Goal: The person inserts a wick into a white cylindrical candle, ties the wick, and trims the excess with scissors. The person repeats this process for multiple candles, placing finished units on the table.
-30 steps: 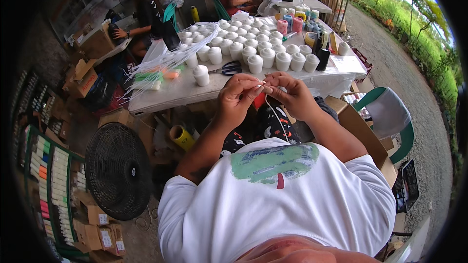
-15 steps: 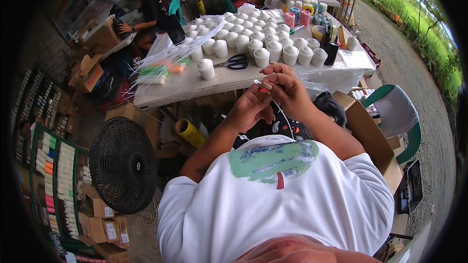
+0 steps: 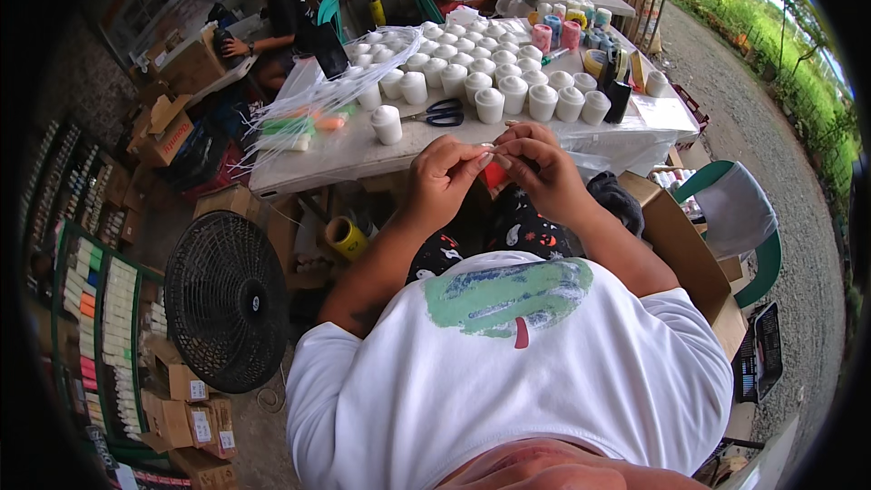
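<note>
My left hand [image 3: 441,180] and my right hand [image 3: 543,172] meet in front of the table's near edge, thumbs and fingers pinched together. Between the fingertips shows a bit of white cord [image 3: 488,146]; most of it is hidden by the fingers. A small red piece [image 3: 495,175] hangs just under the pinch, too covered to tell its kind. Nearest beyond the hands are dark-handled scissors [image 3: 445,112] and a lone white domed cylinder [image 3: 386,125]. Several more white domed cylinders [image 3: 490,106] stand upright in rows behind.
Long white strands [image 3: 299,113] spread over the table's left [image 3: 354,163]. A tape dispenser [image 3: 618,86] stands at the right. A black fan [image 3: 227,301] is at my left, an open carton [image 3: 676,236] at my right. Two people sit farther back, one [image 3: 277,23] at left.
My left hand has turned and risen, its fingers now meeting the right hand's more levelly. The white cord that hung toward my lap no longer shows.
</note>
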`<state>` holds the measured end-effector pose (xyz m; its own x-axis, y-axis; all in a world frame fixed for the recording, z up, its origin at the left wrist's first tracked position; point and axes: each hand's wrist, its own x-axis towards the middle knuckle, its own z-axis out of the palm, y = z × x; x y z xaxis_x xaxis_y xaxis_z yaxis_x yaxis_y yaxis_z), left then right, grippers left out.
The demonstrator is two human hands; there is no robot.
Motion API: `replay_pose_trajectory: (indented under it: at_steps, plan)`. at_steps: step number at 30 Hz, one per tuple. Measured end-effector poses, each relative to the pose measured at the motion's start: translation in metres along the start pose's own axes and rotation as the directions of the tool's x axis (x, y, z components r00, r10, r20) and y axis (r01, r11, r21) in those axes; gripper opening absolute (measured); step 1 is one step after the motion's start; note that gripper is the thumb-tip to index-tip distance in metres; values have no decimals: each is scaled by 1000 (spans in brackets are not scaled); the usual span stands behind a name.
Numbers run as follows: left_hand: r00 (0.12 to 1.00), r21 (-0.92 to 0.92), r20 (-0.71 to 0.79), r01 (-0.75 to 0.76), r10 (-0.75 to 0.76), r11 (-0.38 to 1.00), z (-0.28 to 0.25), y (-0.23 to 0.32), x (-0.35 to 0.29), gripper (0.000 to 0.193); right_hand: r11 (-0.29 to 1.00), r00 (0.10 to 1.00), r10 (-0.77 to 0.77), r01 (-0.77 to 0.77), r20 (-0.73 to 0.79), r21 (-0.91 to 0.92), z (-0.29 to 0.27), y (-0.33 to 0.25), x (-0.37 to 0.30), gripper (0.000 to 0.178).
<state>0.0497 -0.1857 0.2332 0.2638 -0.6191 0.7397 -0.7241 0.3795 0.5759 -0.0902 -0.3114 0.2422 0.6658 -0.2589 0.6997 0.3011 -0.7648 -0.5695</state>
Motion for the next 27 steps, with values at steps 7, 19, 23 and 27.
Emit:
replay_pose_trajectory:
  at_steps: [7,19,23,27]
  plan:
    - [999,-53,-41,-8,6,999,4,2,-4,16,1000,997,-13,14,-79,11,2,2,-2,12]
    - [985,-138,159,-51,73,989,-14,-8,13,8,822,885,334,-442,325,360,-4,-4,1,8]
    - [953,-643,263,287,-147,710,11,-13,-11,16,712,917,173,-369,359,598,-1,-8,1,9]
    - [951,-767,268,307,-155,564,22,-14,-22,24,929,971,64,-142,230,342,0,-14,-3,5]
